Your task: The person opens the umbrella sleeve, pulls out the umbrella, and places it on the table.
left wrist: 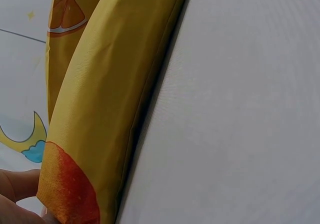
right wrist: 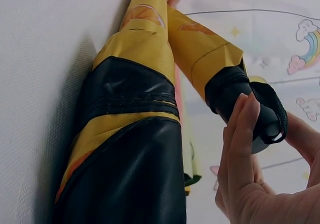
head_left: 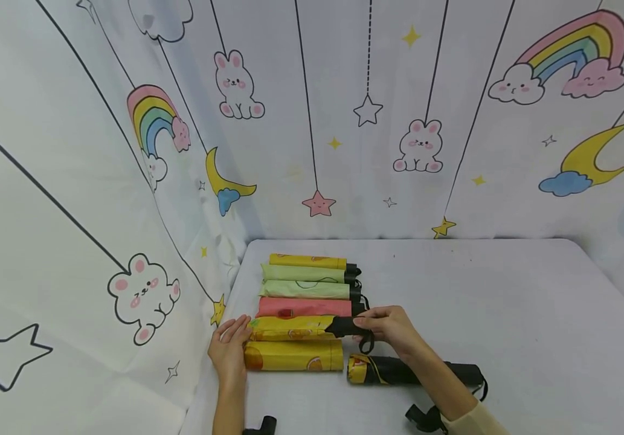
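In the head view, a person's right hand [head_left: 390, 331] is pinching the black handle [head_left: 345, 327] of a yellow umbrella [head_left: 287, 328] at the lower center of the frame. The left hand [head_left: 228, 350] is touching the umbrella's left end, though whether it is pinching cannot be told. Just below, a yellow bundle [head_left: 292, 356] is lying on the white surface [head_left: 485, 302], with a black umbrella [head_left: 390, 370] resting to its right. Above, a red umbrella [head_left: 312, 307], two green umbrellas [head_left: 303, 274] and a second yellow one [head_left: 307, 261] are lying in a row, their dark ends pointing right.

In the left wrist view, the bundle is stretching from top center to lower left, its orange fruit print [left wrist: 75, 184] showing at the lower end, where the left hand's fingers [left wrist: 17, 184] are reaching in from the lower left.

In the right wrist view, the black umbrella is filling the lower center, while the right hand, at lower right, is gripping the handle beside its loop [right wrist: 275, 109].
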`<state>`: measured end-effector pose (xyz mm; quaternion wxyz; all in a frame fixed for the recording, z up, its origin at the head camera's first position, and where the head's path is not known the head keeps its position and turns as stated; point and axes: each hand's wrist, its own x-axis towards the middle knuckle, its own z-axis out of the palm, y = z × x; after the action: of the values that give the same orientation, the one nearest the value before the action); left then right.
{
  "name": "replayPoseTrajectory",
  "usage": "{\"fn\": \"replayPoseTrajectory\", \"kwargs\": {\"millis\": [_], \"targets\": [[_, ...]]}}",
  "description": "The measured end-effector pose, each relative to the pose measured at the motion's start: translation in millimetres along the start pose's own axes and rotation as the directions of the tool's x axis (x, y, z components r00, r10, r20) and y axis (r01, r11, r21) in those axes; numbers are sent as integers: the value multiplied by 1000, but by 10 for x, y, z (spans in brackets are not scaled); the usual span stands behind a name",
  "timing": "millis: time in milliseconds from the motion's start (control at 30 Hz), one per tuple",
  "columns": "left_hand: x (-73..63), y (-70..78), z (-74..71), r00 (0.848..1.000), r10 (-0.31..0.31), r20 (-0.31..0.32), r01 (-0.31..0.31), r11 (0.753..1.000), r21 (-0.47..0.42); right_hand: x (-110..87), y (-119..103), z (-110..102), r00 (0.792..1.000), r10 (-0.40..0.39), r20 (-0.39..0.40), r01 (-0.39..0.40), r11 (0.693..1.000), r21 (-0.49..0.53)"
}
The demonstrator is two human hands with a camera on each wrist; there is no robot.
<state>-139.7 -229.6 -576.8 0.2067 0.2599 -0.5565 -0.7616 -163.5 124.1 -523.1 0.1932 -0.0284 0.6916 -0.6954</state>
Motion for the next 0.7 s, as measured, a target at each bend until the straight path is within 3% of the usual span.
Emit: {"fn": "replayPoseTrajectory", "kwargs": {"millis": [700], "targets": [[-34,31,3,1000,-7,5,7,1000,-17,-87,-14,-105,1000,3,-18,-2,1000,21]]}}
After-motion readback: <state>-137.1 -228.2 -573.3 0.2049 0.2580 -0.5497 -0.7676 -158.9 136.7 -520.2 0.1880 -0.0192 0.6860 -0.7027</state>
